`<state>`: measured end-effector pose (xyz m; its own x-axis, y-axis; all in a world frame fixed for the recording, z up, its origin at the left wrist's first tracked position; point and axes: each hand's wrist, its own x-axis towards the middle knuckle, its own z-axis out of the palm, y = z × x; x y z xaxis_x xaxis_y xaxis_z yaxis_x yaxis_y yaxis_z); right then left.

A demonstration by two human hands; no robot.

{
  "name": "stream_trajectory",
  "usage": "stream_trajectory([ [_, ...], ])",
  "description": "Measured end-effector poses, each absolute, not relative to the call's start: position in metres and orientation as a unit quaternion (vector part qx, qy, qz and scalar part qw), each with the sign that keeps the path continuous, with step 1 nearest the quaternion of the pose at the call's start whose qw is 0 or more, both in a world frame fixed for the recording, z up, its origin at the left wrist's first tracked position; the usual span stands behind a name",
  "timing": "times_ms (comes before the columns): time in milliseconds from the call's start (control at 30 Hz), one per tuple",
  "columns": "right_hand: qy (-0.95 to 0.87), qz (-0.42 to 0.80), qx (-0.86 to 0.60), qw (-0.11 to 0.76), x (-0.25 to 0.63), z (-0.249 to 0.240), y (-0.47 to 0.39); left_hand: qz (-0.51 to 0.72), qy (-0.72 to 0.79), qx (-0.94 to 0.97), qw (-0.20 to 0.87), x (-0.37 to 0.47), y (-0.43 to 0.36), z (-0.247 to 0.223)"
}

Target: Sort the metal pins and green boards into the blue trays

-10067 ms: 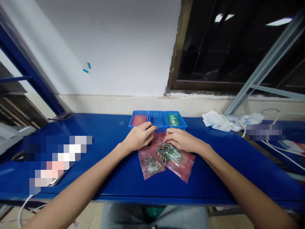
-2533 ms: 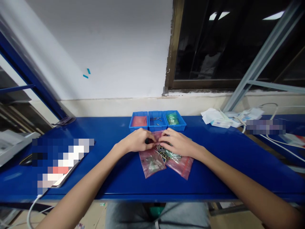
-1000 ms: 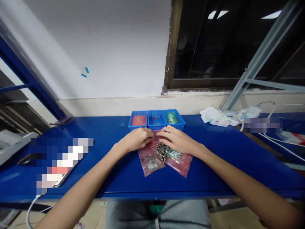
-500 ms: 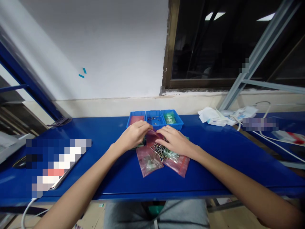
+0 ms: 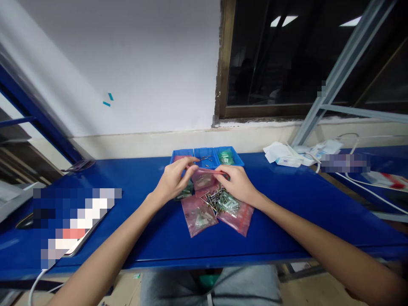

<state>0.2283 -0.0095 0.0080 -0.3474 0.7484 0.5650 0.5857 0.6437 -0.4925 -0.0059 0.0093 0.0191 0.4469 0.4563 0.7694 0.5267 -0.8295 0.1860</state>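
Observation:
A small pink plastic zip bag (image 5: pixel 204 180) with pale contents hangs between my hands, its top edge stretched level. My right hand (image 5: pixel 236 180) pinches the right end of that edge. At the left end, my left hand (image 5: pixel 174 178) is closed on the bag, thumb against the edge and index finger stretched above it. Below lies a loose heap of thin metal pins (image 5: pixel 214 199) beside small clear-green packets (image 5: pixel 228 204). Another filled pink bag (image 5: pixel 199 216) lies at front left, and a pink bag (image 5: pixel 244 219) lies under the packets. More green packets (image 5: pixel 185 192) sit partly behind my left hand.
Three blue bins stand behind my hands: the left bin (image 5: pixel 174 156) with pink bags, the middle bin (image 5: pixel 207 152) with a few metal parts, the right bin (image 5: pixel 237 156) with green packets. White wrappers (image 5: pixel 283 155) and cables lie right; a blurred-out flat device (image 5: pixel 86 221) lies left.
My hands have drawn slightly apart and the pink bag's top edge is now stretched between them. My right hand has turned from lying over the heap to pinching the bag.

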Motion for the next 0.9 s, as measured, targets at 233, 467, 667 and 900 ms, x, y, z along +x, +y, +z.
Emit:
stream_trajectory([
  [233, -0.768, 0.196, -0.418, 0.443, 0.23, 0.012, -0.006, -0.416, -0.251, -0.874, 0.004, -0.002, 0.008, 0.021],
  [467, -0.755, 0.235, -0.407, 0.458, 0.23, 0.01, -0.004, -0.378, -0.269, -0.884, -0.046, 0.0, 0.01, 0.015],
  [667, -0.736, 0.322, -0.373, 0.464, 0.228, 0.013, -0.008, -0.368, -0.317, -0.869, -0.093, 0.002, 0.007, 0.013],
  [900, -0.686, 0.417, -0.383, 0.457, 0.223, 0.013, -0.014, -0.434, -0.345, -0.796, -0.242, 0.007, 0.008, 0.012],
])
